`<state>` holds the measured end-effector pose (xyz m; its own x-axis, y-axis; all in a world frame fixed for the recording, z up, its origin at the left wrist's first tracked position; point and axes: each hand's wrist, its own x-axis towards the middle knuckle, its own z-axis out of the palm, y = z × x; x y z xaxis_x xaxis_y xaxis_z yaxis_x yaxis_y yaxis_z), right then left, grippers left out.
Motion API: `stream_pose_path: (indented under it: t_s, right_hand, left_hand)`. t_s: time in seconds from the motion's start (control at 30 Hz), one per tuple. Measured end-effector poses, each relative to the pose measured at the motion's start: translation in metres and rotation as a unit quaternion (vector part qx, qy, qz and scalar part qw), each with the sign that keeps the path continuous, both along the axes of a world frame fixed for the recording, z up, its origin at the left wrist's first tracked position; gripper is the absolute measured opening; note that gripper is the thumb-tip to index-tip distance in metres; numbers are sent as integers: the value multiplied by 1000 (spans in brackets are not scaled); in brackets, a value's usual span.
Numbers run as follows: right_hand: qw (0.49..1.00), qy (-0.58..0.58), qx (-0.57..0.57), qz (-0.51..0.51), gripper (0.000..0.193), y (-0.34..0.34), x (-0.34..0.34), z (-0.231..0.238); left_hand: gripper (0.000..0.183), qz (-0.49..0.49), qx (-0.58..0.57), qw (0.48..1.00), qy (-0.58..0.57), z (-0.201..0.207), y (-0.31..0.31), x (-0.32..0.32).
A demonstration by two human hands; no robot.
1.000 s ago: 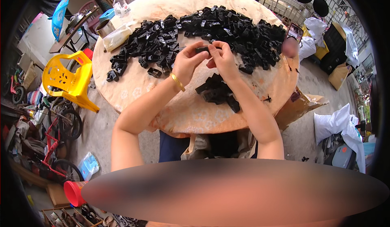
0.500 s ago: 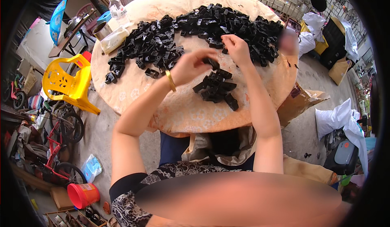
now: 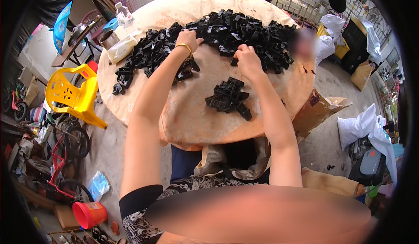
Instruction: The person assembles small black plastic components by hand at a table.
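A broad heap of small black plastic parts [image 3: 227, 27] curves across the far half of a round, cloth-covered table [image 3: 192, 128]. At the heap's near edge, left of its middle, my left hand [image 3: 187, 41] reaches over the parts, thumb apart from the bent fingers; a gold bangle [image 3: 184, 47] circles its wrist. To the right, my right hand [image 3: 248, 61] is closed, its fingertips pinched on a black plastic part [image 3: 235, 62] beside the heap. Nearer me lies a small separate pile of the same parts [image 3: 228, 97].
A pale packet [image 3: 122, 49], a metal mug [image 3: 108, 39] and a clear bottle [image 3: 124, 14] stand at the table's left edge. A yellow chair [image 3: 74, 93] stands left of it. Below the near edge is an open sack [image 3: 238, 156]; cardboard [image 3: 321, 110] leans at the right.
My left hand has left the small pile and moved up and left to the big heap. My right hand has come down slightly, to a part at the heap's near edge.
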<state>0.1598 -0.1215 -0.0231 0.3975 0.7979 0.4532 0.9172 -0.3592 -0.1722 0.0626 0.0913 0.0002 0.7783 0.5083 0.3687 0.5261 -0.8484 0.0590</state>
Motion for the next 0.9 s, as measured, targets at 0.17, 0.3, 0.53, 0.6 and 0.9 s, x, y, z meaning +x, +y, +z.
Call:
stream_pose_path:
  t_s: [0.17,0.3,0.53,0.6,0.9]
  right_hand:
    - [993,87,-47,59,12,-1,-3,11]
    - [989,116,-36,81,14,-3,-6,14]
    - [921,218,239,216,11,7,-28,21]
    - [900,229,280,242,12,10,-33,21]
    - [886,282,288,228,11,9,-51,25]
  left_hand:
    - [23,-6,-71,997,19,-24,30,12]
    - [25,-61,-85,993,-63,-21,18,5]
    - [20,-170,-737,609,-241,14,-48,-54]
    - [28,-236,-761,559,-232,12,-57,-62]
    - [31,-249,-562,745,-259,7,-74,-73]
